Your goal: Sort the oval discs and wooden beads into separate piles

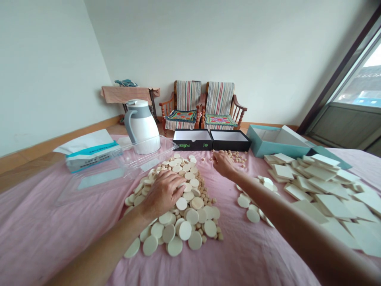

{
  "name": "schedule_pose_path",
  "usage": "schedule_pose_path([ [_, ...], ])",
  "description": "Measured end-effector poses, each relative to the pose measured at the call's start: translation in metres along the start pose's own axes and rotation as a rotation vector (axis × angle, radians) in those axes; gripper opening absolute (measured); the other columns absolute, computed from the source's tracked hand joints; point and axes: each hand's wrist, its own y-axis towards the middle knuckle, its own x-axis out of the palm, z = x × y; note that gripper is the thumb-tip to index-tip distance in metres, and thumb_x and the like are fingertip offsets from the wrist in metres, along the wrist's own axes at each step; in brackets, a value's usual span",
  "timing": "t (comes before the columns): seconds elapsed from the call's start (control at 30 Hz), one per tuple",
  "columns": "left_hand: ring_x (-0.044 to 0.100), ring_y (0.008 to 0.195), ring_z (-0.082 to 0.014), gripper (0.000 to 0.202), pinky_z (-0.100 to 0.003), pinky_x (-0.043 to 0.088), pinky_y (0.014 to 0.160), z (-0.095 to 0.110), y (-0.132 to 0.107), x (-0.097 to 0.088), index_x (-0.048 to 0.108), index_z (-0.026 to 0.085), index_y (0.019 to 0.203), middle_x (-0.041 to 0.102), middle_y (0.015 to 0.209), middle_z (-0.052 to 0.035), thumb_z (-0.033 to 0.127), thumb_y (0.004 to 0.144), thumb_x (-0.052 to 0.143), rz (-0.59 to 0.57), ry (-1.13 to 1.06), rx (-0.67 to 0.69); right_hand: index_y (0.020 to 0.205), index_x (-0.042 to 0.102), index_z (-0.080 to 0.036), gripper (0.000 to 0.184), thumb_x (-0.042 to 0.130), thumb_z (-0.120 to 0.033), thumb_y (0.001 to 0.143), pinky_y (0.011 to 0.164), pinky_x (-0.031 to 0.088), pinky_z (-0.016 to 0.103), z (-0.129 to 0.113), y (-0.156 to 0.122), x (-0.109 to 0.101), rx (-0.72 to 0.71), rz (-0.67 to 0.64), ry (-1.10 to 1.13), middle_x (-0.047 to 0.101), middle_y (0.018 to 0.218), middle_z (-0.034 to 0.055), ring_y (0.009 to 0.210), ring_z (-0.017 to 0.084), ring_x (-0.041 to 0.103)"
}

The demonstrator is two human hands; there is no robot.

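Observation:
My left hand (165, 190) is over a pile of pale round wooden discs (185, 230). Its thumb and fingers close together on a wooden disc at the pile's right side; most fingertips are hidden. Small wooden cubes (205, 190) lie mixed in along that edge. Farther forward, my right hand (224, 163) is curled with fingers pointing down, beside a scatter of small wooden pieces (236, 155). Whatever it may hold is hidden from view. Under my right forearm lies a smaller group of discs (253, 215).
Square wooden tiles (333, 206) are heaped at right, before a light blue box (268, 149). Two black boxes (193, 146) with white insides stand at the back. A white-grey jug (145, 129), clear plastic container (89, 184) and tissue pack (92, 155) are at left on pink cloth (232, 258).

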Motion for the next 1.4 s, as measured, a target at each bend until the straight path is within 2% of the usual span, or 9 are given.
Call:
schedule_pose_path([
  [0.13,0.058,0.091,-0.0204,0.015,-0.039,0.041,0.089,-0.001,0.000,0.001,0.065,0.019,0.095,0.068,0.091,-0.0052,0.023,0.088,0.053,-0.003,0.003,-0.003,0.094,0.065,-0.015,0.027,0.042,-0.009,0.082,0.073,0.036,0.030,0.009,0.012,0.001,0.031,0.044,-0.106,0.060,0.099,0.0135,0.085,0.021,0.053],
  [0.27,0.058,0.091,-0.0204,0.016,-0.040,0.041,0.089,-0.001,0.000,0.001,0.065,0.019,0.096,0.068,0.090,-0.0054,0.025,0.088,0.052,0.000,0.007,-0.001,0.108,0.065,-0.019,0.035,0.041,-0.007,0.085,0.093,0.030,0.036,-0.005,0.011,0.013,-0.313,-0.057,-0.126,0.063,0.111,0.0097,0.106,0.022,0.049],
  [0.33,0.058,0.092,-0.0206,0.017,-0.040,0.041,0.089,-0.001,0.000,0.001,0.065,0.019,0.097,0.068,0.091,-0.0058,0.025,0.089,0.052,0.007,0.008,0.002,0.106,0.066,-0.018,0.035,0.042,-0.005,0.084,0.100,0.024,0.040,-0.012,0.010,0.018,-0.404,-0.103,-0.153,0.065,0.109,0.0096,0.110,0.022,0.048],
  [0.53,0.058,0.091,-0.0204,0.017,-0.040,0.042,0.088,0.001,0.000,-0.001,0.065,0.019,0.096,0.068,0.090,-0.0061,0.025,0.089,0.051,0.013,-0.001,0.004,0.085,0.068,-0.013,0.026,0.043,-0.003,0.082,0.090,0.032,0.038,-0.005,0.013,0.011,-0.192,-0.067,-0.194,0.065,0.097,0.0167,0.103,0.025,0.051],
  [0.63,0.059,0.091,-0.0203,0.017,-0.039,0.042,0.089,0.001,0.001,-0.001,0.066,0.019,0.096,0.068,0.090,-0.0058,0.026,0.089,0.051,0.003,-0.004,0.004,0.088,0.067,-0.014,0.027,0.044,-0.002,0.079,0.079,0.037,0.031,-0.005,0.005,0.003,-0.130,-0.077,-0.110,0.065,0.092,0.0133,0.090,0.021,0.056],
  [0.83,0.059,0.091,-0.0202,0.017,-0.039,0.042,0.088,0.000,0.001,0.001,0.066,0.019,0.098,0.068,0.090,-0.0057,0.024,0.088,0.053,0.023,0.006,0.011,0.085,0.064,-0.015,0.024,0.052,-0.002,0.068,0.066,0.039,0.021,-0.025,-0.033,0.000,-0.259,-0.232,0.219,0.064,0.085,0.0053,0.073,0.013,0.056],
  [1.1,0.059,0.093,-0.0203,0.017,-0.040,0.041,0.090,-0.001,0.001,0.003,0.066,0.019,0.098,0.069,0.092,-0.0054,0.025,0.089,0.052,0.011,0.019,0.015,0.081,0.058,-0.015,0.027,0.046,0.001,0.063,0.064,0.037,0.020,-0.036,-0.042,0.016,-0.244,-0.143,0.307,0.061,0.082,0.0036,0.069,0.011,0.051],
  [1.23,0.060,0.092,-0.0202,0.017,-0.039,0.042,0.090,-0.001,0.001,0.002,0.067,0.019,0.097,0.069,0.091,-0.0060,0.024,0.088,0.053,0.031,0.016,0.018,0.080,0.057,-0.015,0.022,0.047,-0.001,0.066,0.064,0.036,0.022,-0.022,-0.030,0.011,-0.149,-0.059,0.204,0.059,0.081,0.0050,0.072,0.014,0.051],
  [1.4,0.059,0.091,-0.0203,0.019,-0.040,0.042,0.089,-0.002,0.000,0.002,0.066,0.019,0.098,0.068,0.092,-0.0064,0.026,0.090,0.051,0.013,0.001,0.019,0.092,0.060,-0.016,0.033,0.044,0.001,0.068,0.067,0.037,0.024,-0.005,-0.014,-0.002,0.008,0.119,0.082,0.059,0.094,0.0095,0.082,0.017,0.053],
])
